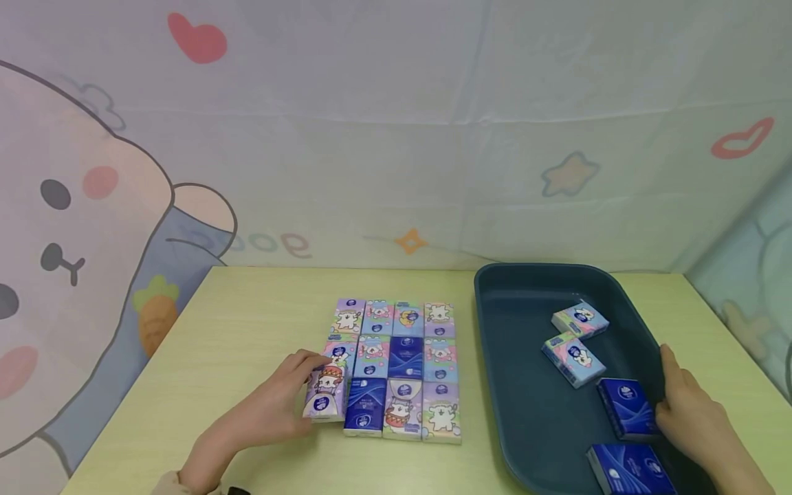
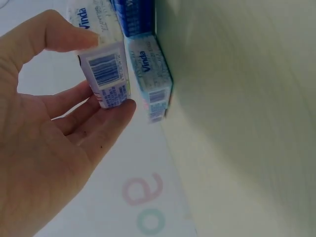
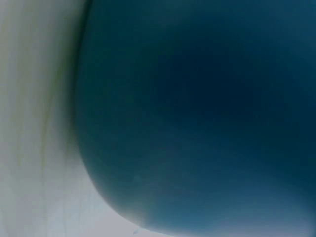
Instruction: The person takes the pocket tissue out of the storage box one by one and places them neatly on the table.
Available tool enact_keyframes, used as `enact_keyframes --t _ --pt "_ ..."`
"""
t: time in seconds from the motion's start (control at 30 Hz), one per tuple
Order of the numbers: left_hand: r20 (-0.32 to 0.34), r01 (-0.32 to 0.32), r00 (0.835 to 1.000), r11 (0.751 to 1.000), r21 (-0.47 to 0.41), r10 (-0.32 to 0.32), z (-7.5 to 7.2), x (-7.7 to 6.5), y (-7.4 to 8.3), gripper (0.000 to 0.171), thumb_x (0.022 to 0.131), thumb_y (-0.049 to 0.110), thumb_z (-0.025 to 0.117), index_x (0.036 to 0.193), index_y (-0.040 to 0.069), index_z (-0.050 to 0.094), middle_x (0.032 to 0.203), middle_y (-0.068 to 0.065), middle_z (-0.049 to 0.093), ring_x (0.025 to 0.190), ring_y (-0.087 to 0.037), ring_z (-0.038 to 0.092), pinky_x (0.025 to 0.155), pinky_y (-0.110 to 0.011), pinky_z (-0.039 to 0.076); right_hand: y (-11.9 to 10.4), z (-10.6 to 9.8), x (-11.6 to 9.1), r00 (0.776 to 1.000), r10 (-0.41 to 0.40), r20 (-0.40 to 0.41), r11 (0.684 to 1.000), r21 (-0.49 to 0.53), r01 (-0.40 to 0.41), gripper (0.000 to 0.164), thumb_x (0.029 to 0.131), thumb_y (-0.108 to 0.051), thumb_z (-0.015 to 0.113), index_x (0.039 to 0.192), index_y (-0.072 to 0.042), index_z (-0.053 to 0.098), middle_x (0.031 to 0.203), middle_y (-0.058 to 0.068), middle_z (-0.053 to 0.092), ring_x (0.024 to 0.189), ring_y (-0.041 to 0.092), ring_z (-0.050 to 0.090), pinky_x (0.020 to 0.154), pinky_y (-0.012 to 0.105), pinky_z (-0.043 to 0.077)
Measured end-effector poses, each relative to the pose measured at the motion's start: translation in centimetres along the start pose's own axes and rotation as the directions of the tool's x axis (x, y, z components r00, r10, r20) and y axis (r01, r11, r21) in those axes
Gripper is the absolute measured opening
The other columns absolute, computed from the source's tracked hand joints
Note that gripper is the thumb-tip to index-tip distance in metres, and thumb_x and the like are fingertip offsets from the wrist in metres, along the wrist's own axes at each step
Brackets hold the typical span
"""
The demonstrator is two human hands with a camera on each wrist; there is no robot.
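My left hand [image 1: 272, 405] grips a purple tissue pack [image 1: 326, 393] with a cartoon animal on it, at the front left corner of a block of tissue packs [image 1: 405, 357]. The held pack sits slightly raised and overlaps the pack behind it. In the left wrist view, the thumb lies on one side of the pack [image 2: 104, 74] and the fingers on the other, with its barcode end between them. With my right hand [image 1: 699, 423] I hold the right rim of a dark blue-green tray [image 1: 520, 385]; the right wrist view shows only its blurred wall [image 3: 148, 148].
Inside the tray lie two small cartoon tissue packs [image 1: 573, 359] and two dark blue ones [image 1: 627, 409]. The packs in the block stand in rows on a pale wooden table [image 1: 247, 330]. A printed cloth [image 1: 371, 137] hangs behind the table.
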State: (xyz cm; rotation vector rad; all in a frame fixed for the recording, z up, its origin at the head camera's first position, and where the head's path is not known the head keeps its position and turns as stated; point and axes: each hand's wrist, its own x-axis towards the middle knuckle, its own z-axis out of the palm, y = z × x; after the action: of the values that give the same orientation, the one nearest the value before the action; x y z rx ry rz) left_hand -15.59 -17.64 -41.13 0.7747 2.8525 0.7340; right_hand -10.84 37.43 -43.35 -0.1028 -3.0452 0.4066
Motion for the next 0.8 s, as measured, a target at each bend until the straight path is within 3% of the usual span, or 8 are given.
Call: enact_keyframes --t 0.37,0.8 --pt "0.009 0.008 1.0 0.996 0.091 -0.009 0.8 0.0 -0.2 0.084 0.059 -0.002 0.072 0.137 0.006 0.045 0.136 -0.003 0.046 0.126 -0.02 0.046 0.1 -0.041 0.049 0.0 0.1 0.0 1.0 -0.006 -0.021 1.0 0.006 0.006 0.083 0.077 0.006 0.049 0.144 0.019 0.002 0.116 0.05 0.039 0.102 0.063 0.045 0.064 0.066 0.044" --pt "0.02 -0.056 0.998 0.986 0.159 0.054 1.6 -0.2 0.1 0.082 0.06 -0.004 0.072 0.137 0.004 0.045 0.138 -0.008 0.045 0.127 -0.024 0.043 0.103 -0.043 0.046 -0.1 0.0 0.0 1.0 0.012 -0.002 1.0 0.001 -0.012 0.083 0.077 0.005 0.049 0.144 0.019 0.001 0.114 0.05 0.04 0.101 0.063 0.046 0.064 0.065 0.044"
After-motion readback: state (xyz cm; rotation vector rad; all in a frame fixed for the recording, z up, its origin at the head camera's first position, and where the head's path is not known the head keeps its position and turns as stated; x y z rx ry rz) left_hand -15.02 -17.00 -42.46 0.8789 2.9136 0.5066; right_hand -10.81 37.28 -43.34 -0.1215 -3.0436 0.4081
